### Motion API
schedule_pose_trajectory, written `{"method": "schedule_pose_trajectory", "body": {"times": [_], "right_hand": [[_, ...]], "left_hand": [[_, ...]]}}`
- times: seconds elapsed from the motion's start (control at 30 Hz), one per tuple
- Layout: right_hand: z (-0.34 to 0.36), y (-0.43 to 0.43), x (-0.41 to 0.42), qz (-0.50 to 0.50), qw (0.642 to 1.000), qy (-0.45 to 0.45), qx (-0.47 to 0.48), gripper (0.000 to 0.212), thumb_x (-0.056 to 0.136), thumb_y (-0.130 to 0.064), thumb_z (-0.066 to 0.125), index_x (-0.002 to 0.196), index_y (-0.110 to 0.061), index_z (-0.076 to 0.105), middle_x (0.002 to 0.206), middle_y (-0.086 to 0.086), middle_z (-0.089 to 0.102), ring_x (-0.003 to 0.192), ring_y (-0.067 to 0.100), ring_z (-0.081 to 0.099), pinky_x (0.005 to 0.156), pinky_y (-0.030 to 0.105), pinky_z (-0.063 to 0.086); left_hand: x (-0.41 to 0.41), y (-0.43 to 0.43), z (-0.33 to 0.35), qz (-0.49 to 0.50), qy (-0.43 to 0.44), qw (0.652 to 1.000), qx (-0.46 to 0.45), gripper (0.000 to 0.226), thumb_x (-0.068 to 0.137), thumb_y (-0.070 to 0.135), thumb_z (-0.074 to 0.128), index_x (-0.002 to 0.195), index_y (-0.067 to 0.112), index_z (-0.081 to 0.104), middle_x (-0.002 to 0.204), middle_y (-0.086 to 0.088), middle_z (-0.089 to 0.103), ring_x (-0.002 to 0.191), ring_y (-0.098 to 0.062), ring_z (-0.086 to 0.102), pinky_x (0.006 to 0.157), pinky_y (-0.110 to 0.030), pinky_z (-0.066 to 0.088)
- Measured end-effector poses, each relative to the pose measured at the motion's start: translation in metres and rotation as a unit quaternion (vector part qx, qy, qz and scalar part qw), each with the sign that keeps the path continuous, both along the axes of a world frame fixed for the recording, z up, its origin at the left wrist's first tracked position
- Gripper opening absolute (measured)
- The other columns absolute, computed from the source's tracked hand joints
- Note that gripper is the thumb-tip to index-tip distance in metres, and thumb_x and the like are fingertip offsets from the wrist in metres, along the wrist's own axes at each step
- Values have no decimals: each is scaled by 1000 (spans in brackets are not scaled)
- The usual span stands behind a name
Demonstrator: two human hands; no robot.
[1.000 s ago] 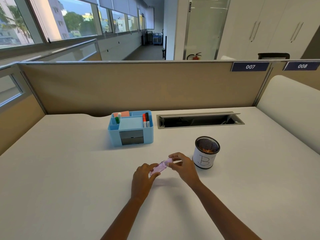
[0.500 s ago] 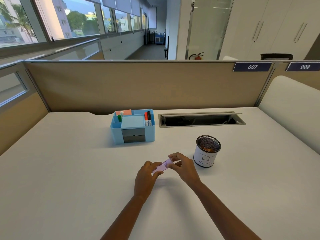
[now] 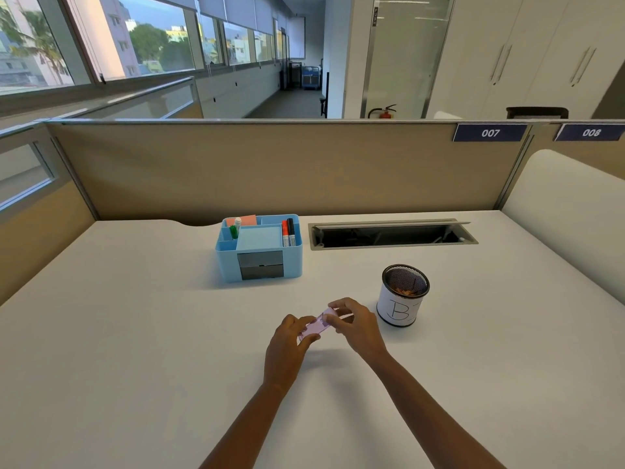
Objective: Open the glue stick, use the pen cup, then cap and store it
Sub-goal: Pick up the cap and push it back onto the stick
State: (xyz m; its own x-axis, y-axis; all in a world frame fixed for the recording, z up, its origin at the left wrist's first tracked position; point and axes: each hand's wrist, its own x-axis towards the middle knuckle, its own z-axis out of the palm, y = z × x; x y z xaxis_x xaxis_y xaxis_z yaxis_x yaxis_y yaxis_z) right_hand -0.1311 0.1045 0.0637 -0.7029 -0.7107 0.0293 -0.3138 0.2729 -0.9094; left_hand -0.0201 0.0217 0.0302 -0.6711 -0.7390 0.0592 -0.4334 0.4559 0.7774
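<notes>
1. Left of centre, toward the back of your desk [image 3: 135, 333]: a blue organizer [image 3: 259, 252]. A green-and-white tube [image 3: 235, 227] and an orange pad [image 3: 244, 219] sit in its back-left slots, a red marker [image 3: 285, 233] and a black marker [image 3: 291, 231] in its right slot, and dark drawers fill its front.
2. Lower centre: your left hand [image 3: 287, 343] is curled around the near end of the glue stick [image 3: 316, 328], thumb and fingers closed on it.
3. The glue stick is pale pink-purple and lies tilted, its far end up and to the right, held between both hands just above the desk. You cannot tell from this view whether the cap is on or loosened.
4. Just right of it: your right hand [image 3: 355, 324] pinches the far end of the glue stick, fingertips closed over the top.
5. Right of your hands, near but apart: the pen cup [image 3: 402, 296], upright, black mesh with a white paper wrap marked "B". Something orange-brown lies in the bottom; too small to identify.
6. Upper right of the desk: an open cable slot [image 3: 392, 235], lid raised.
7. On the partition [image 3: 270, 170] behind, far right: labels "007" [image 3: 489, 133] and "008" [image 3: 591, 132].
</notes>
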Motion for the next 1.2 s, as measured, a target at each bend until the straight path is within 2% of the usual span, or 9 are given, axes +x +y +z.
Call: {"method": "schedule_pose_trajectory", "body": {"times": [0.07,0.17,0.3,0.47,0.63,0.8,0.93,1.1,1.2], "right_hand": [[2,1,0,19,1000,3,-5,25,82,-13,65,106,-5,61,109,15,67,87,20,59,62,7,45],[5,3,0,50,999,-1,-11,25,83,-12,64,107,-5,62,112,15,67,99,28,62,79,25,49],[6,5,-1,73,997,1,-3,27,83,-8,62,110,-4,61,115,17,66,103,33,62,89,35,49],[6,4,-2,78,996,29,18,29,83,-9,63,111,-3,62,116,18,65,101,31,62,83,26,47],[7,3,-3,50,998,18,31,27,81,-5,65,108,-1,62,114,20,66,99,34,62,90,39,50],[10,6,-4,96,993,51,41,27,86,-4,57,113,-3,60,121,18,62,100,29,61,83,25,47],[12,7,-3,105,989,85,53,27,88,1,51,113,0,59,123,20,60,106,32,58,88,29,46],[17,6,2,108,983,142,49,22,89,4,44,100,7,64,108,27,66,97,38,58,77,26,43],[18,4,4,92,983,154,39,22,92,-2,44,102,4,62,110,24,66,102,36,57,84,29,43]], "left_hand": [[1,-1,0,0,1,1000,4,41,85,24,59,124,14,51,124,-14,56,108,-25,56,90,-25,43],[2,-1,0,0,3,1000,9,41,85,25,59,124,13,51,125,-14,56,108,-25,56,89,-24,42],[3,-1,-3,4,6,1000,6,41,85,24,60,123,12,52,124,-15,56,108,-26,56,85,-21,38],[1,-2,-3,2,8,1000,-5,40,86,24,59,123,12,53,121,-15,57,106,-26,56,88,-26,44],[-3,1,-5,0,17,1000,-7,36,86,24,59,120,13,55,116,-15,58,102,-25,57,83,-23,42],[-2,-1,-8,1,46,998,31,33,86,18,59,118,11,56,116,-17,59,102,-27,58,86,-26,44],[-4,-2,-11,0,56,997,49,30,87,15,58,116,9,57,115,-19,60,100,-28,58,84,-25,43],[-9,0,-14,5,64,995,78,30,89,13,55,117,5,56,116,-20,61,101,-31,58,85,-26,41],[-10,2,-14,-20,90,989,112,27,90,9,51,116,3,55,119,-20,61,93,-23,57,78,-13,46]]}}
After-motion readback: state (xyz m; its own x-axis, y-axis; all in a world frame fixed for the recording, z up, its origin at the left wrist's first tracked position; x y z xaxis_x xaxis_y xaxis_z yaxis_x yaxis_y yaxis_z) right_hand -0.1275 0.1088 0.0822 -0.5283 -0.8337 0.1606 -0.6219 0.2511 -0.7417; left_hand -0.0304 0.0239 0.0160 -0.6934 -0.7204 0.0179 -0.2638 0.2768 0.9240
